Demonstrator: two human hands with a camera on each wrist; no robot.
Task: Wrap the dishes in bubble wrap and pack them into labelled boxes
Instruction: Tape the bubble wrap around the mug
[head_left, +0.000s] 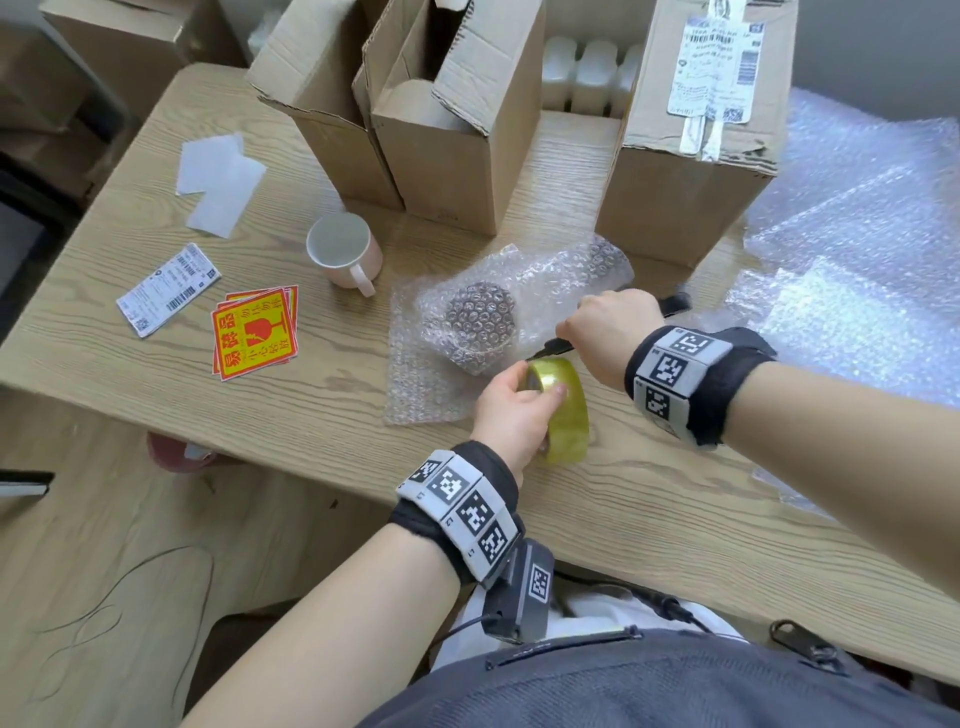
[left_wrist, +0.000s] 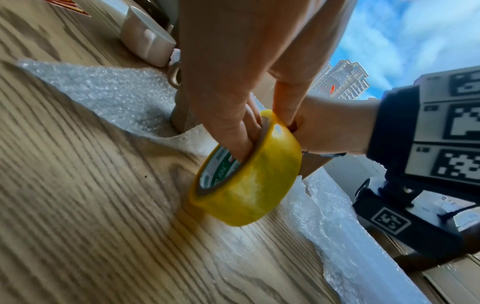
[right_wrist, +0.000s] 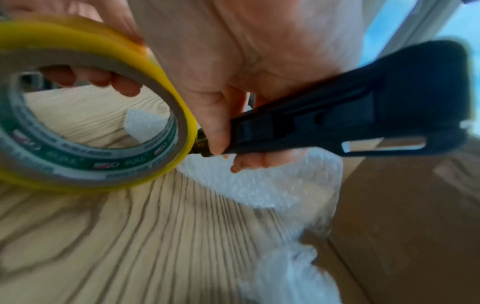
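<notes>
Home packing spot, wooden table (head_left: 156, 374), cardboard boxes (head_left: 457, 156), radiator (head_left: 587, 73)

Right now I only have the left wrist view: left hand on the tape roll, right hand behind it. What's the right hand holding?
Observer: A black knife. The right hand grips it, with the tip next to the tape roll.
Operator: Anything wrapped yet?
Observer: One dark round item in bubble wrap lies on the table just beyond the tape.
Operator: Boxes ready?
Observer: Two open boxes stand at the far side, behind the mug.
</notes>
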